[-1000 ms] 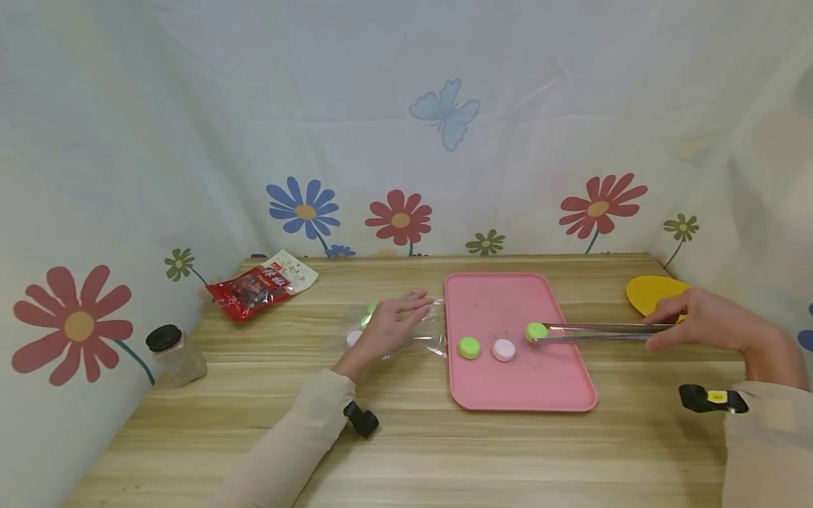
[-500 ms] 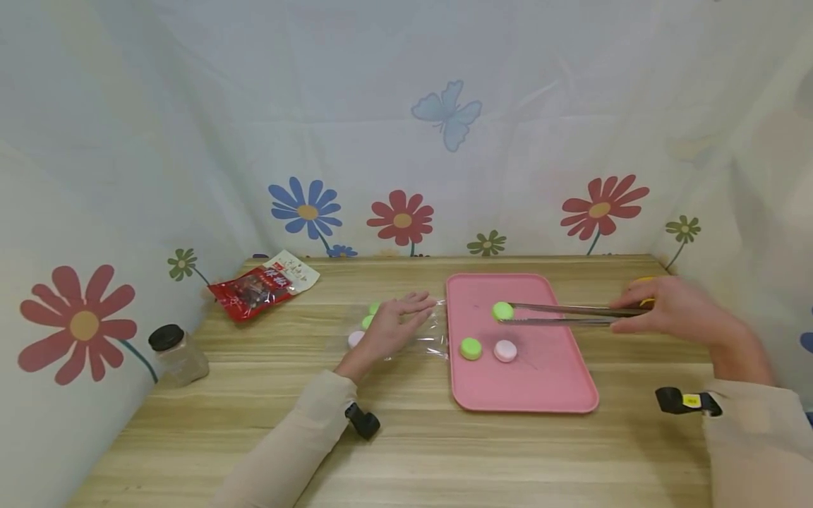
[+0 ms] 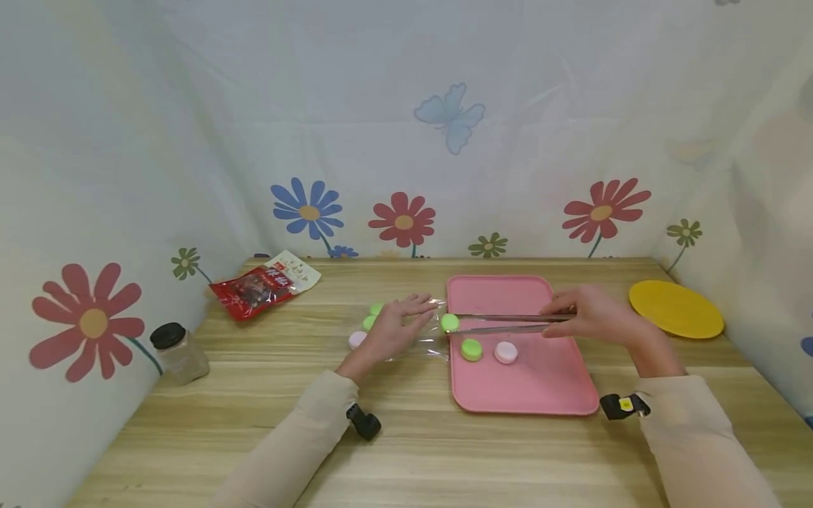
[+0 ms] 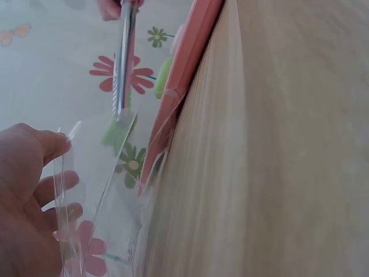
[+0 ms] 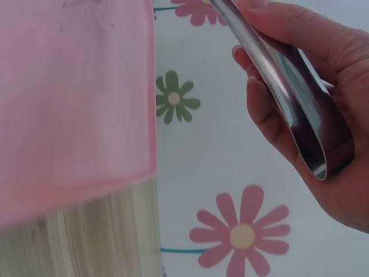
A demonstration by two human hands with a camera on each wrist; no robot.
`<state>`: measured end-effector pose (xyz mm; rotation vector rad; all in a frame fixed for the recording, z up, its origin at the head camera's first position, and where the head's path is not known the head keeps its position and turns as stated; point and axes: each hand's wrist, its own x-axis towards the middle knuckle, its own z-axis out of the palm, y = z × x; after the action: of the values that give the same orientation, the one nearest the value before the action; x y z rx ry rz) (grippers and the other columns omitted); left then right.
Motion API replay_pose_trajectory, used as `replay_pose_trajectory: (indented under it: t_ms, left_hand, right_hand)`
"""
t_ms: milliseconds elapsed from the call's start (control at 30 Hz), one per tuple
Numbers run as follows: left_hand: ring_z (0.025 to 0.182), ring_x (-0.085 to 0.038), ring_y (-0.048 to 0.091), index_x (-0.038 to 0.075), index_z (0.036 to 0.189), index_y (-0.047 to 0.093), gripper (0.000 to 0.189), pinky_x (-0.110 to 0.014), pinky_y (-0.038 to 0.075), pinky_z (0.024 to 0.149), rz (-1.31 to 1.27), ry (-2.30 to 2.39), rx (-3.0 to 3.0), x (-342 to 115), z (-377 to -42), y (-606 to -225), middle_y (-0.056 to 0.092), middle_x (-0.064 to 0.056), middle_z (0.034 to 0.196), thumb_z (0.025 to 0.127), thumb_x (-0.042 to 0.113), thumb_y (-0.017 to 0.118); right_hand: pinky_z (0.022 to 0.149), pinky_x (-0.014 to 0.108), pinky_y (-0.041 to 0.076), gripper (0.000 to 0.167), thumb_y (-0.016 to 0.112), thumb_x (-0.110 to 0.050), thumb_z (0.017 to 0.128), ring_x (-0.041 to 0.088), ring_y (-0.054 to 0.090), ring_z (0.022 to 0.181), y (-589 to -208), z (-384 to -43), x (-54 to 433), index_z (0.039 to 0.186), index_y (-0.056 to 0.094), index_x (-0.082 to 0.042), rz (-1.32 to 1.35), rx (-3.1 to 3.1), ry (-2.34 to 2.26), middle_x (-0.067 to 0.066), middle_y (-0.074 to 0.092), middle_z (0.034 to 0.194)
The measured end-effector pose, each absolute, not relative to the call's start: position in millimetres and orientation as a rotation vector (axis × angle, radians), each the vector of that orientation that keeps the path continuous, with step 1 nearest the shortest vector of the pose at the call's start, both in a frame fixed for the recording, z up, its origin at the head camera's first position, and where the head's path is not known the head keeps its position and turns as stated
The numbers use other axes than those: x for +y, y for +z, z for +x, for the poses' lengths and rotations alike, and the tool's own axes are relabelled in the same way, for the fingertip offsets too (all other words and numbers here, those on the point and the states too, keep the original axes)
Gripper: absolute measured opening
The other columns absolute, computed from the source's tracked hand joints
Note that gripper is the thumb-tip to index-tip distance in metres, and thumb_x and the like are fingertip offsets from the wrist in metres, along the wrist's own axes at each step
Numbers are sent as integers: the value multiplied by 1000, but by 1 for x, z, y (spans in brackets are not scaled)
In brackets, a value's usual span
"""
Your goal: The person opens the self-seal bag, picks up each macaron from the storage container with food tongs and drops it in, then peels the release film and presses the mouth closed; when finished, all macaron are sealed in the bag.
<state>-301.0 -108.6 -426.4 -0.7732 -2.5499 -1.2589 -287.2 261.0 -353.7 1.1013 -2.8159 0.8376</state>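
My left hand (image 3: 395, 328) holds the mouth of a clear plastic bag (image 4: 109, 190), with thumb and fingers at its edge in the left wrist view. Inside or under the film lie a pink macaron (image 3: 357, 340) and green ones (image 3: 369, 322), partly hidden by the hand. Metal tongs (image 5: 267, 75) are gripped in my right hand (image 3: 593, 317). Their tips pinch a green macaron (image 3: 449, 323) at the left rim of the pink tray (image 3: 527, 391), beside the bag's mouth. Another green macaron (image 3: 471, 349) and a pink macaron (image 3: 506, 352) rest on the tray.
A yellow plate (image 3: 676, 309) lies at the right of the wooden table (image 3: 444, 458). Towards the left are a red snack packet (image 3: 257, 288) and a black-lidded jar (image 3: 181, 355). Flowered cloth (image 3: 356, 127) hangs behind.
My right hand has carried the tongs and pinched green macaron leftward across the tray to the bag's mouth, uncovering the yellow plate. My left hand has stayed at the bag.
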Motion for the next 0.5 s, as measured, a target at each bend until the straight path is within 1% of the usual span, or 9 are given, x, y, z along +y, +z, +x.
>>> replay_pose_trajectory:
  t_ms: [233, 367, 500]
  left_hand:
    - [142, -28, 39, 14, 129, 70, 31, -56, 22, 117, -763, -1250, -2559, -107, -301, -428, 55, -10, 143, 101, 26, 61]
    - [141, -28, 40, 16, 128, 70, 31, -56, 24, 117, -762, -1231, -2554, -107, -302, -428, 56, -9, 143, 101, 28, 62]
    - [141, -29, 41, 15, 128, 70, 31, -56, 25, 117, -778, -1224, -2545, -107, -303, -428, 56, -9, 142, 101, 28, 62]
  right_hand:
    - [61, 25, 48, 27, 84, -21, 82, 13, 53, 73, -357, -295, 230, 105, 79, -7, 1132, -2802, 797, -8, 58, 79]
    - [60, 26, 49, 25, 85, -16, 82, 12, 54, 70, -361, -300, 209, 103, 79, -4, 1174, -2765, 835, -6, 58, 77]
    - [59, 26, 49, 26, 84, -15, 83, 12, 55, 69, -368, -306, 188, 104, 78, -2, 1144, -2792, 863, -4, 59, 77]
